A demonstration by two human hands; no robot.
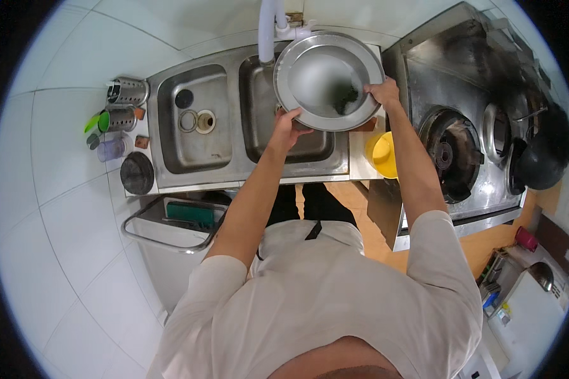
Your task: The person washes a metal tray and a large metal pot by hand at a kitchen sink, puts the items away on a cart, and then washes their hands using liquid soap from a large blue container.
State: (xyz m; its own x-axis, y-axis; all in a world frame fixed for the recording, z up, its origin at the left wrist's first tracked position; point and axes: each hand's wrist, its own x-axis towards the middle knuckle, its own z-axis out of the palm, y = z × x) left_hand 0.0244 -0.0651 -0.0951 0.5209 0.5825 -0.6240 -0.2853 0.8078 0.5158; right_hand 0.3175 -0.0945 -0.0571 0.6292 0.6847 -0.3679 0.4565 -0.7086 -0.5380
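Note:
A wide round stainless steel basin [313, 78] is tilted over the right bowl [261, 137] of a double sink and the counter beside it. My left hand [288, 128] grips its near left rim, with the thumb over the edge. On the right rim my right hand [384, 93] has hold, thumb on the inner side. A dark green patch [346, 98] shows inside the basin; I cannot tell whether it is leafy scraps or a reflection. Behind the basin, a white plastic pipe [266, 35] comes down to the sink.
The left sink bowl [204, 151] holds a ring [188, 121] by the drain. Perforated steel holders [122, 118] and a dark round container [137, 173] line the left ledge. A yellow bucket [383, 154] stands near my right forearm. A wok burner [448, 151] is farther right.

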